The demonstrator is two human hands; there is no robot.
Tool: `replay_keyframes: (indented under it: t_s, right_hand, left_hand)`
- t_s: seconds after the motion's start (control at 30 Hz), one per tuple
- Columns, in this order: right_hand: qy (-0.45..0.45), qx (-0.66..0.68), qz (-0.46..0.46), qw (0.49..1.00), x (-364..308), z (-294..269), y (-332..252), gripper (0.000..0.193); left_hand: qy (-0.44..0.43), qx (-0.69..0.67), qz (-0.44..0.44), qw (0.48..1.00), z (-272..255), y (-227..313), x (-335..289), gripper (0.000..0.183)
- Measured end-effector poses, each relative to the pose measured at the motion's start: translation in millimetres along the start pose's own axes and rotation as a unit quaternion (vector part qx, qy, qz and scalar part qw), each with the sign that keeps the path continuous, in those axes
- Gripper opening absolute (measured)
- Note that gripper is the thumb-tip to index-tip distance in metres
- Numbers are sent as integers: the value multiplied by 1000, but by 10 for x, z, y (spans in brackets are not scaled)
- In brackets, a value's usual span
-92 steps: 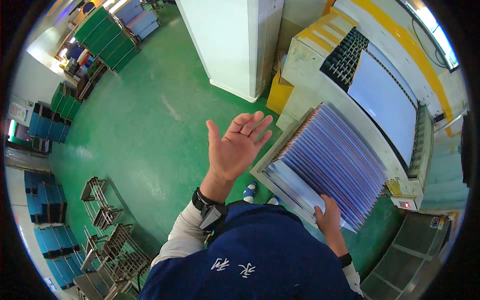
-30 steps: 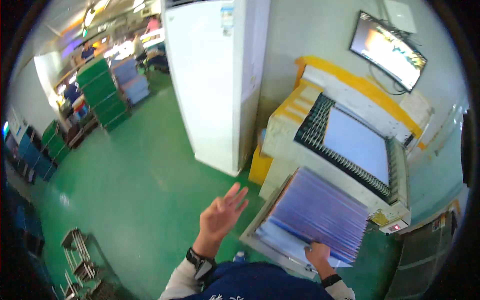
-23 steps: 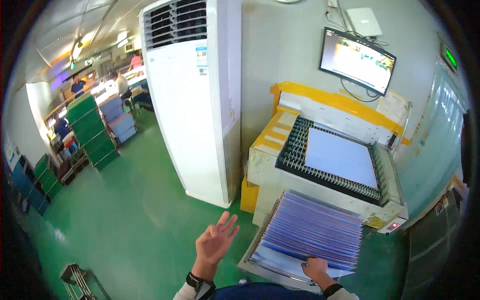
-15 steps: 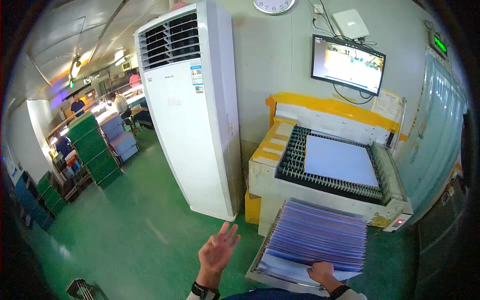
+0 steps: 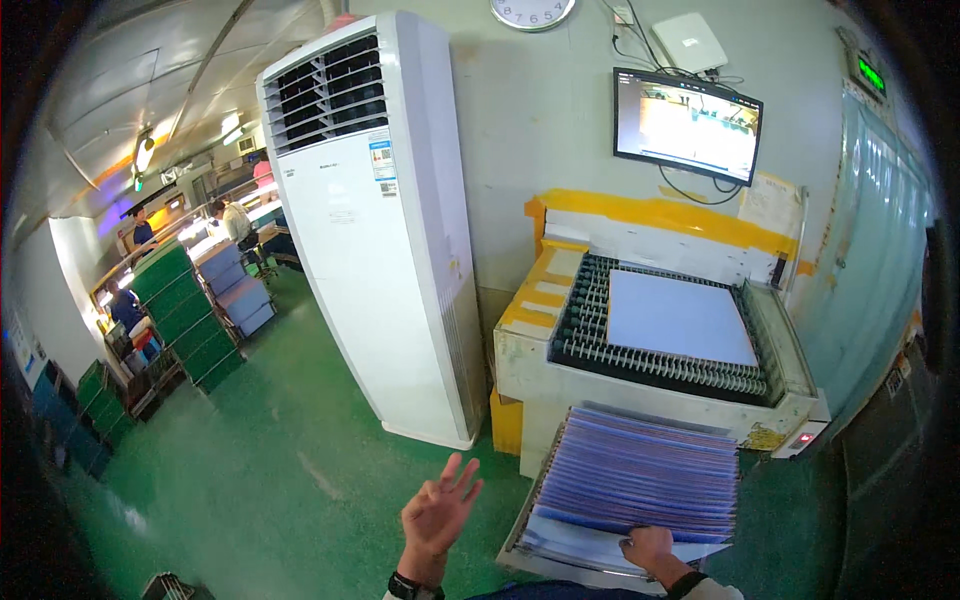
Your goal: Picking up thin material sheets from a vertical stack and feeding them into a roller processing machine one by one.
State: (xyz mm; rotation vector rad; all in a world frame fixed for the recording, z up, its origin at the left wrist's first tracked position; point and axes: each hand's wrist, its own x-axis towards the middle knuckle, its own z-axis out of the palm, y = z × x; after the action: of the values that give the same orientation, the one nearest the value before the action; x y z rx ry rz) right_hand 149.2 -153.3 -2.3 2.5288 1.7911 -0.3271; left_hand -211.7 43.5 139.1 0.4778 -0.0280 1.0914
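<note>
My left hand (image 5: 440, 510) is raised in the air left of the rack, its fingers apart and nothing in them. With curled fingers, my right hand (image 5: 652, 552) grips the top edge of the front panel (image 5: 570, 540), a thin pale-blue sheet leaning in the rack. Behind it a dense row of thin bluish panels (image 5: 640, 470) stands on edge in the low rack (image 5: 512, 560). Beyond the rack, a white panel (image 5: 680, 318) lies flat on the dark rollers of a conveyor machine (image 5: 650, 385). The fingertips of my right hand are partly hidden.
A tall white air conditioner (image 5: 380, 250) stands left of the machine. A monitor (image 5: 687, 128) hangs on the wall above. To the right is a pale curtain (image 5: 870, 230). Far left, people work near stacked green crates (image 5: 180, 310). The floor (image 5: 290, 480) is green.
The view has shifted slightly, so the surroundings sit a little differently. Both hands keep nearly the same pose, the right one still at the front panel's edge.
</note>
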Motion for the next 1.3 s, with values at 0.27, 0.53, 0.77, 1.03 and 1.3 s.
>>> replay_keyframes:
  t_s: [0.27, 0.53, 0.77, 1.03, 1.3]
  right_hand:
    - [-20, -20, 2, 1000, 15, -4, 6, 38]
    - [-52, -25, 24, 998, 24, -9, 13, 44]
    - [-53, -13, 3, 999, 62, -32, 36, 44]
    - [-88, -15, 2, 996, 47, -71, 17, 44]
    - [-99, -5, -11, 995, 2, -53, 37, 44]
  left_hand:
    - [-7, -25, -17, 1000, -55, -123, 134, 14]
    - [6, -30, -41, 999, -19, -210, 201, 12]
    - [-2, -51, -34, 998, -29, -307, 220, 11]
    - [5, -16, -12, 1000, 57, -339, 134, 10]
    - [12, -7, -9, 1000, 121, -470, 105, 10]
